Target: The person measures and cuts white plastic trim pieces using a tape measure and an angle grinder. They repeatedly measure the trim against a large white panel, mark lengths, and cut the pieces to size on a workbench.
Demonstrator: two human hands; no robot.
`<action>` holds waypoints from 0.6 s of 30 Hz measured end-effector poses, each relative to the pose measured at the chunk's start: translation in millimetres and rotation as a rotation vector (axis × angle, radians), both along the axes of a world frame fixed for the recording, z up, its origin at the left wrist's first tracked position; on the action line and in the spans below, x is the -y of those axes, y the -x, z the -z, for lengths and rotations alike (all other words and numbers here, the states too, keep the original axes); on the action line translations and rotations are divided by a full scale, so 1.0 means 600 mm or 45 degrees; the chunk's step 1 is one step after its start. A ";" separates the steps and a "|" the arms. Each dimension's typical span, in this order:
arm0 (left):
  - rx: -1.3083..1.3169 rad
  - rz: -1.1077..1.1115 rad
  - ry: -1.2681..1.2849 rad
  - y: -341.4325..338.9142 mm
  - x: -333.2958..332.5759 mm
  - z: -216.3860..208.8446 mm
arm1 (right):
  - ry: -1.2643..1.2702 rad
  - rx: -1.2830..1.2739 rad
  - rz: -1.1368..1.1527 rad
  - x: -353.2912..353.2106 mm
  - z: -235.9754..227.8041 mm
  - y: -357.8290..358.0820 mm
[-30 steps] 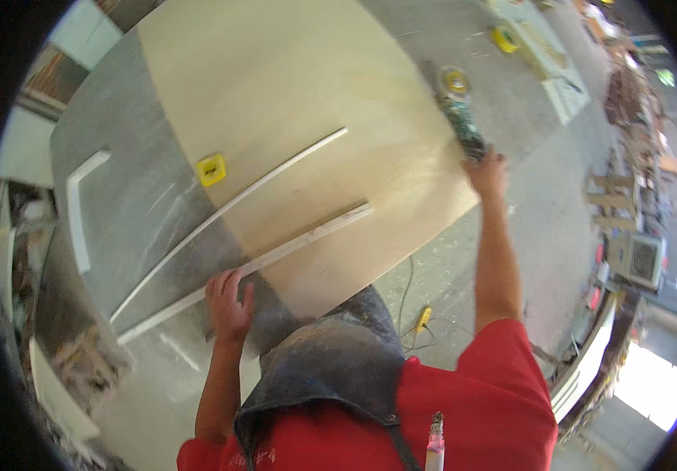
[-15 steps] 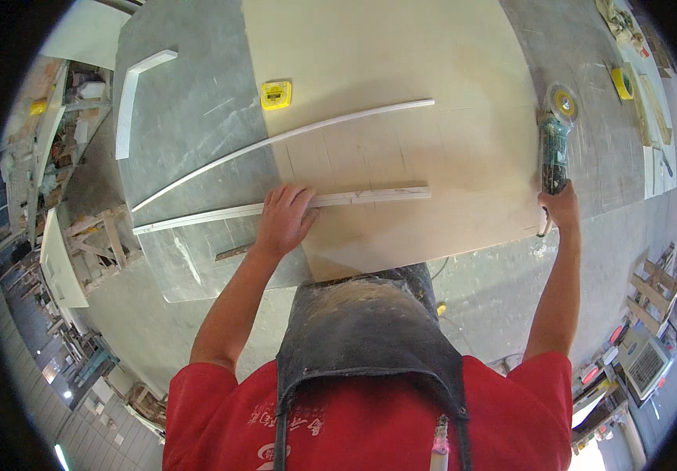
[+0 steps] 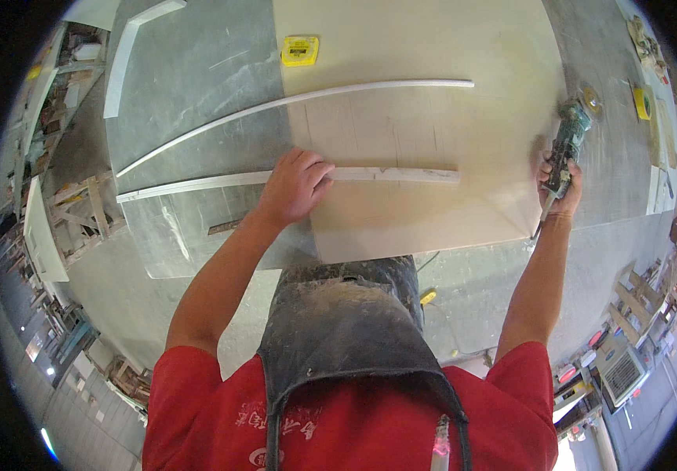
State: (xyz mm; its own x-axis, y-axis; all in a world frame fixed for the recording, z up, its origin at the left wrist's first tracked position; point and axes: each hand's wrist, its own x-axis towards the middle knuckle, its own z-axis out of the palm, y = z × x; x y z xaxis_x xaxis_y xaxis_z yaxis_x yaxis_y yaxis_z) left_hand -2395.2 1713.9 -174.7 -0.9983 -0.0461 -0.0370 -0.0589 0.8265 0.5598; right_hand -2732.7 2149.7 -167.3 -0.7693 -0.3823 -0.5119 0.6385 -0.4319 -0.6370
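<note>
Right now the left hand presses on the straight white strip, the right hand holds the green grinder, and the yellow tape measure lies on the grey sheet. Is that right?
Not quite: in the head view the yellow tape measure lies on the pale wooden board, not the grey sheet. The left hand does press the straight white strip, and the right hand holds the green grinder.

View from my head camera: I wear a red short-sleeved shirt with pale printed markings on the chest, and over it a dark grey bib apron, dusted pale with powder. Both forearms are bare, as are my left hand and right hand.
</note>
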 end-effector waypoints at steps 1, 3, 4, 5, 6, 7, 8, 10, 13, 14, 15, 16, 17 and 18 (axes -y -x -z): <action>-0.015 0.014 -0.001 -0.002 0.001 0.002 | -0.230 -0.059 0.047 0.005 -0.021 -0.031; -0.070 0.021 0.002 -0.001 0.004 0.005 | -0.579 -0.174 0.073 0.010 -0.078 -0.132; -0.090 0.013 -0.006 -0.002 0.003 0.005 | -0.740 -0.274 0.089 0.011 -0.111 -0.194; -0.106 -0.001 -0.020 -0.002 0.003 0.005 | -0.684 -0.387 0.042 0.018 -0.136 -0.251; -0.118 -0.013 -0.031 -0.004 0.003 0.005 | -0.394 -0.321 0.033 0.023 -0.165 -0.299; -0.117 -0.039 -0.052 -0.003 0.003 0.005 | -0.308 -0.263 0.133 0.032 -0.184 -0.330; -0.112 -0.052 -0.077 -0.004 0.004 0.005 | -0.170 -0.225 0.153 0.045 -0.192 -0.337; -0.123 -0.034 -0.120 -0.004 0.005 0.007 | 0.200 -0.135 0.043 0.081 -0.193 -0.339; -0.161 -0.014 -0.134 -0.006 0.008 0.015 | -0.145 -0.019 -0.037 0.147 -0.184 -0.387; -0.152 -0.005 -0.138 -0.006 0.009 0.017 | -0.211 0.054 -0.080 0.168 -0.182 -0.404; -0.153 0.009 -0.140 -0.007 0.010 0.020 | -0.217 0.111 -0.161 0.189 -0.179 -0.416; -0.191 0.015 -0.133 -0.006 0.011 0.023 | -0.328 0.128 -0.251 0.209 -0.179 -0.425; -0.227 0.016 -0.128 -0.005 0.012 0.026 | -0.423 0.151 -0.364 0.228 -0.180 -0.435; -0.257 0.012 -0.128 -0.007 0.011 0.027 | -0.499 0.111 -0.452 0.246 -0.180 -0.447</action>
